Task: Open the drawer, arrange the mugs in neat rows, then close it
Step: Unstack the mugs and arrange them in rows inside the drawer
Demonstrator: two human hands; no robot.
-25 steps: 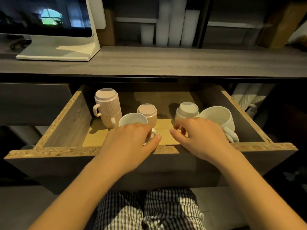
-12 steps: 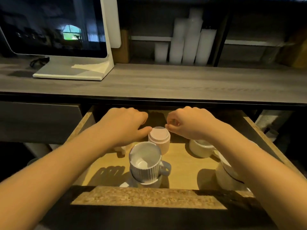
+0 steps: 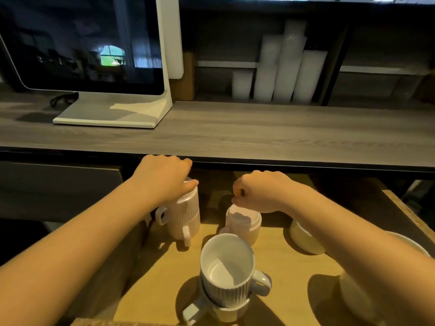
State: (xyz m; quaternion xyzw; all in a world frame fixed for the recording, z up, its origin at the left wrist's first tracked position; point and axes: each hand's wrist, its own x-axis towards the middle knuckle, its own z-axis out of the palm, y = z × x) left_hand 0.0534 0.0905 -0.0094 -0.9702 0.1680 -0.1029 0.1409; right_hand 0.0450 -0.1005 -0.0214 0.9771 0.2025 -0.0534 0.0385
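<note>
surroundings: monitor (image 3: 80,43) on its stand at far left of the surface (image 3: 259,130); white cup stacks (image 3: 282,74) on the shelf behind, well beyond both hands.
drawer (image 3: 409,212): open under the surface edge, light wood floor; right wall runs along the right forearm.
left hand (image 3: 162,180): grip curled down over the top of the pink mug stack (image 3: 183,215), thumb on its rim; fingers hidden behind the knuckles, so a clamp can't be confirmed.
right hand (image 3: 261,191): grip pinched together, fingertips touching the upturned base of the pink mug (image 3: 244,222) just below; holding or only touching, can't tell.
in the way: right forearm crosses over the cream bowl (image 3: 303,238) and the white cup (image 3: 353,295), hiding part of each.
grey mug stack (image 3: 226,274): near side of both grips, between the forearms, top mug mouth-up, handle to the right.
</note>
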